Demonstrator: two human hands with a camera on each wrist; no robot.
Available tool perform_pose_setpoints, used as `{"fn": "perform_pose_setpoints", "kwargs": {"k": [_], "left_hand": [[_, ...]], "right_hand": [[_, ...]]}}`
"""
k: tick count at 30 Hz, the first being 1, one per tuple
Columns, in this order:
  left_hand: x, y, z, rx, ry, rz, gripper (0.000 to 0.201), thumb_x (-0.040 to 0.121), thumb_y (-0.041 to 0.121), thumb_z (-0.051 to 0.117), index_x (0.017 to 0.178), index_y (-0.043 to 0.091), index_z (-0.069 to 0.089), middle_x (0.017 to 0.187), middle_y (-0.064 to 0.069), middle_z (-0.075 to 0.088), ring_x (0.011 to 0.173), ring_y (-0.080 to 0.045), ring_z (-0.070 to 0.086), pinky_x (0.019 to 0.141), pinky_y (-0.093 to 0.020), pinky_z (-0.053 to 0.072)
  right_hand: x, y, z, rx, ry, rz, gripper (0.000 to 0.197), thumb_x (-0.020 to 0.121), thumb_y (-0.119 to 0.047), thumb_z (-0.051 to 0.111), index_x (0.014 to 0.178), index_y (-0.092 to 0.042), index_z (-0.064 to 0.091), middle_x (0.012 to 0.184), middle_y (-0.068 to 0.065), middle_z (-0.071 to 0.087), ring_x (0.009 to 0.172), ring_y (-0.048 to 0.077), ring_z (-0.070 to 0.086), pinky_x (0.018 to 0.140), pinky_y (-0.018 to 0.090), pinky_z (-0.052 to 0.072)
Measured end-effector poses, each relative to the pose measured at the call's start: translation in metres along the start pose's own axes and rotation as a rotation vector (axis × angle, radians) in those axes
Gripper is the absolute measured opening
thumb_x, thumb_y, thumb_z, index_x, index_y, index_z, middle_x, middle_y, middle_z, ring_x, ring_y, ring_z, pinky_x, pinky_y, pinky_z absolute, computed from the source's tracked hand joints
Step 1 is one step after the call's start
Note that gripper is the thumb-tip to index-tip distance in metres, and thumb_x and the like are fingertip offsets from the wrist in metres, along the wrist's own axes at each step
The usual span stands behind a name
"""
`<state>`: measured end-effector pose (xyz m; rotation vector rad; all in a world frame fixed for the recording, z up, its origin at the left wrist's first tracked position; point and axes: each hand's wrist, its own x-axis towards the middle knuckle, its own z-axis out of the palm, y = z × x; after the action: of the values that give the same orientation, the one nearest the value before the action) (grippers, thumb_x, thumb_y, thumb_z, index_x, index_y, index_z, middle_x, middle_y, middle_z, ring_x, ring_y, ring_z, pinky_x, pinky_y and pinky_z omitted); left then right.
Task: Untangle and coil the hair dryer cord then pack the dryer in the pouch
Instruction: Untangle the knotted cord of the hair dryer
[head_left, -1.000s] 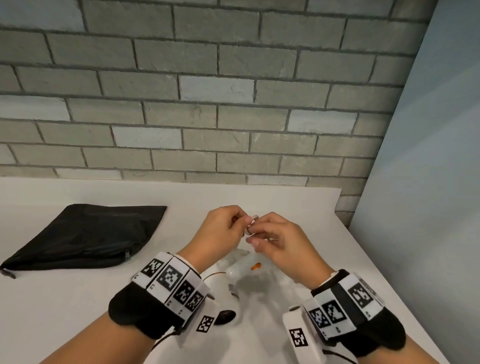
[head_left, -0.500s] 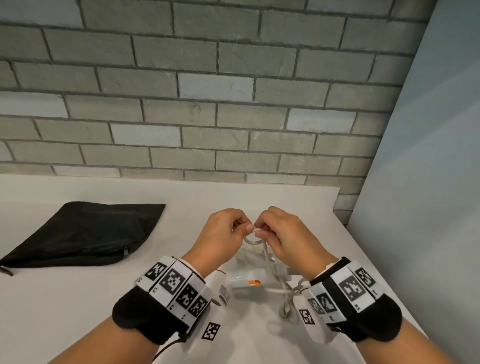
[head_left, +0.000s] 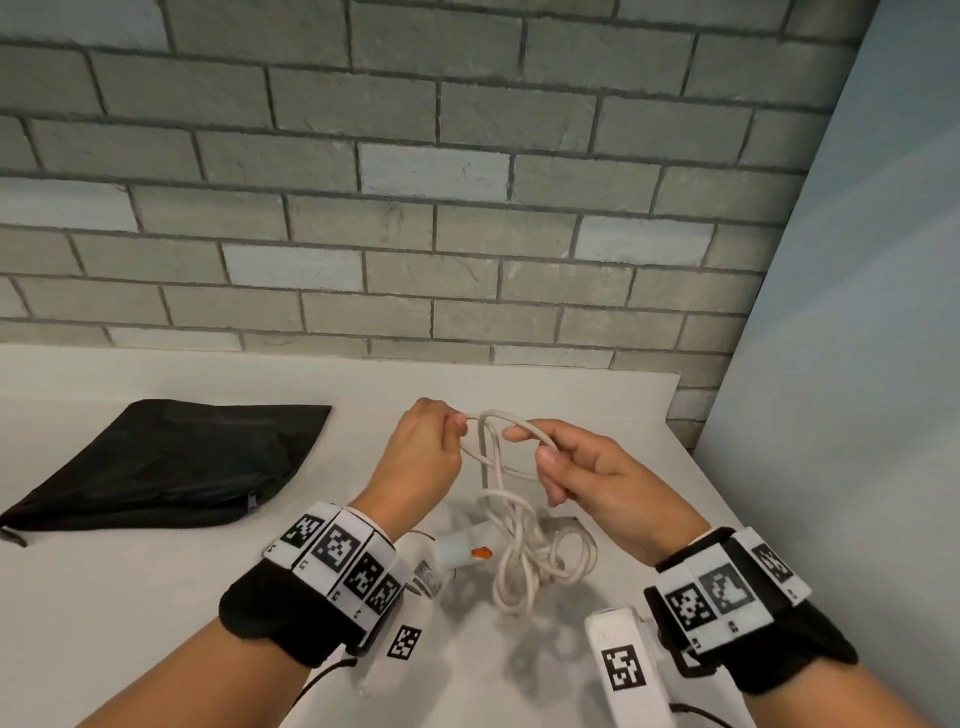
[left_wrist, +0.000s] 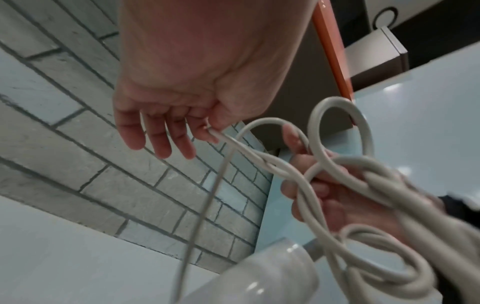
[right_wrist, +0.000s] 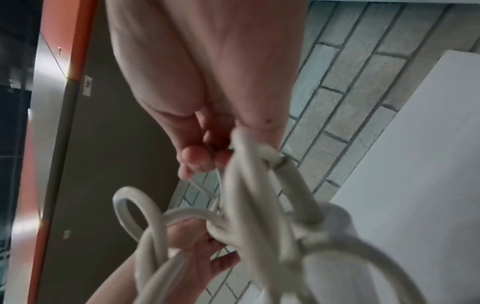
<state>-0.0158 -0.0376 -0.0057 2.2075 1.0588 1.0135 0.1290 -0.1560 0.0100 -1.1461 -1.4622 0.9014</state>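
A white hair dryer (head_left: 460, 552) with an orange switch lies on the white table (head_left: 156, 597) between my wrists. Its cream cord (head_left: 519, 561) rises from a tangled bundle into loops held in the air. My left hand (head_left: 431, 452) pinches a strand of the cord (left_wrist: 226, 139) between thumb and forefinger. My right hand (head_left: 582, 467) hooks and holds a loop of the cord (right_wrist: 249, 164) just right of it. The black zipped pouch (head_left: 171, 462) lies flat on the table to the left, untouched.
A grey brick wall (head_left: 415, 208) runs along the table's far edge. A pale blue panel (head_left: 857, 364) stands close along the table's right side. Bare tabletop lies in front of the pouch.
My hands have drawn apart and lifted, pulling loops of the cord up off the table. The tangled bundle now hangs and spreads beside the dryer.
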Motion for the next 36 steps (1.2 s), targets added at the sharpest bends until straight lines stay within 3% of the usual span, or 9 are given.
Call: {"fn": "perform_pose_setpoints", "kwargs": {"k": [5,7,9,14,19,23,25,31,36], "left_hand": [[0.005,-0.009,-0.013,-0.036,0.048,-0.078,0.028,0.096,0.016,0.035,0.101,-0.001,0.057,0.114,-0.016,0.06,0.105,-0.028,0.054,0.084,-0.029,0.037],[0.006,-0.011,-0.017,-0.042,0.048,-0.099,0.029,0.097,0.016,0.034,0.105,-0.001,0.056,0.116,-0.016,0.061,0.106,-0.027,0.054,0.08,-0.024,0.035],[0.006,-0.012,-0.019,-0.051,0.049,-0.112,0.03,0.097,0.016,0.033,0.108,0.0,0.056,0.117,-0.013,0.061,0.103,-0.023,0.053,0.074,-0.018,0.031],[0.003,-0.017,-0.018,-0.104,0.052,-0.142,0.028,0.098,0.016,0.032,0.105,0.0,0.054,0.119,-0.013,0.061,0.109,-0.026,0.053,0.084,-0.025,0.035],[0.001,-0.015,-0.017,-0.263,-0.001,-0.2,0.021,0.098,0.015,0.031,0.082,0.013,0.045,0.109,-0.011,0.063,0.077,-0.014,0.059,0.078,-0.039,0.049],[0.001,-0.013,-0.019,-0.697,-0.095,-0.456,0.02,0.099,0.018,0.028,0.091,0.009,0.043,0.097,-0.011,0.062,0.069,-0.019,0.064,0.075,-0.037,0.051],[0.003,-0.013,-0.024,-0.891,-0.106,-0.503,0.022,0.1,0.017,0.027,0.086,0.01,0.044,0.086,-0.008,0.062,0.071,-0.021,0.064,0.079,-0.038,0.049],[0.0,-0.013,-0.023,-0.926,-0.11,-0.257,0.025,0.099,0.014,0.028,0.079,0.015,0.043,0.056,0.006,0.056,0.066,-0.007,0.065,0.073,-0.028,0.049],[0.0,-0.017,-0.023,-1.055,-0.103,-0.165,0.024,0.097,0.008,0.028,0.08,0.014,0.044,0.054,0.011,0.05,0.055,-0.004,0.053,0.065,-0.025,0.035]], "right_hand": [[-0.004,0.002,-0.016,0.349,0.117,0.0,0.005,0.075,-0.01,0.057,0.076,-0.015,0.057,0.069,-0.004,0.06,0.064,0.008,0.049,0.057,0.018,0.039],[-0.005,0.002,-0.024,0.392,0.168,0.007,0.024,0.068,-0.032,0.075,0.074,-0.018,0.055,0.059,-0.003,0.053,0.055,0.009,0.044,0.052,0.017,0.038],[-0.003,0.002,-0.029,0.275,0.223,0.019,0.044,0.056,-0.055,0.076,0.076,-0.02,0.058,0.051,-0.005,0.047,0.048,0.007,0.04,0.05,0.016,0.037],[0.0,0.005,-0.034,0.222,0.347,-0.088,0.051,0.053,-0.061,0.074,0.08,-0.02,0.06,0.067,-0.005,0.064,0.055,0.007,0.048,0.051,0.015,0.04],[-0.001,0.007,-0.033,0.337,0.342,-0.092,0.039,0.064,-0.045,0.066,0.094,-0.02,0.061,0.061,-0.003,0.06,0.052,0.009,0.046,0.05,0.017,0.042],[0.0,0.009,-0.032,0.423,0.34,-0.015,0.012,0.086,-0.023,0.046,0.089,-0.014,0.054,0.065,-0.001,0.062,0.057,0.012,0.054,0.052,0.019,0.046],[0.0,0.011,-0.032,0.418,0.35,0.065,0.018,0.095,-0.013,0.033,0.086,-0.012,0.049,0.066,0.0,0.065,0.057,0.013,0.058,0.051,0.019,0.047],[-0.001,0.005,-0.027,-0.025,0.353,0.14,0.02,0.097,-0.024,0.036,0.097,-0.018,0.055,0.065,-0.002,0.057,0.044,0.009,0.037,0.043,0.018,0.028],[0.005,0.001,-0.032,0.229,0.453,0.073,0.024,0.098,-0.022,0.035,0.083,-0.017,0.053,0.067,0.0,0.059,0.048,0.01,0.04,0.039,0.017,0.029]]}}
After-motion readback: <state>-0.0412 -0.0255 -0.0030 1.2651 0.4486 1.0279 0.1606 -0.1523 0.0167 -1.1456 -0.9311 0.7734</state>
